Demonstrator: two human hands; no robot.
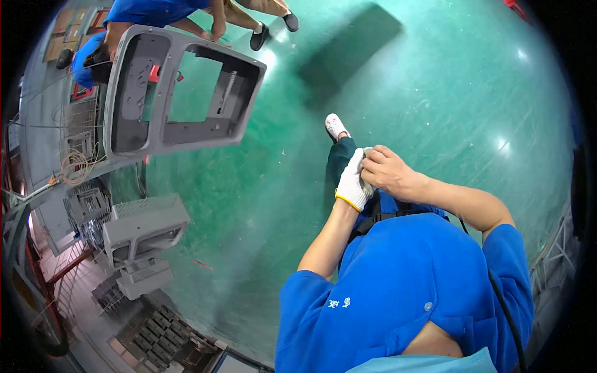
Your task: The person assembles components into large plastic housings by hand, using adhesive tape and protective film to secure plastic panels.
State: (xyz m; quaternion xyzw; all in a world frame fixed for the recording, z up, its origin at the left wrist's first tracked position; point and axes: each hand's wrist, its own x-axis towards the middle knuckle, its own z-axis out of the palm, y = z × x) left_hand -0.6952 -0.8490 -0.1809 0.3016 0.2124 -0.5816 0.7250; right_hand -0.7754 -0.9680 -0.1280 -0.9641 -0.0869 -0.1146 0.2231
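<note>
My left hand (349,189) wears a white knitted glove (353,177) with a yellow-edged cuff at the wrist. It is held in front of my waist, pointing up and to the right. My bare right hand (387,171) meets it there, its curled fingers closed on the finger end of the glove. The left fingertips are largely covered by the right hand, so their pose does not show. Just below both hands is a black buckle or strap (376,217) over my blue clothing.
A large grey metal frame housing (158,140) stands at the upper left, with another person's arm (217,22) beside it. Smaller grey housings (146,224) are stacked lower left. Dark blocks (158,336) lie at the bottom left. The green floor (267,186) stretches ahead.
</note>
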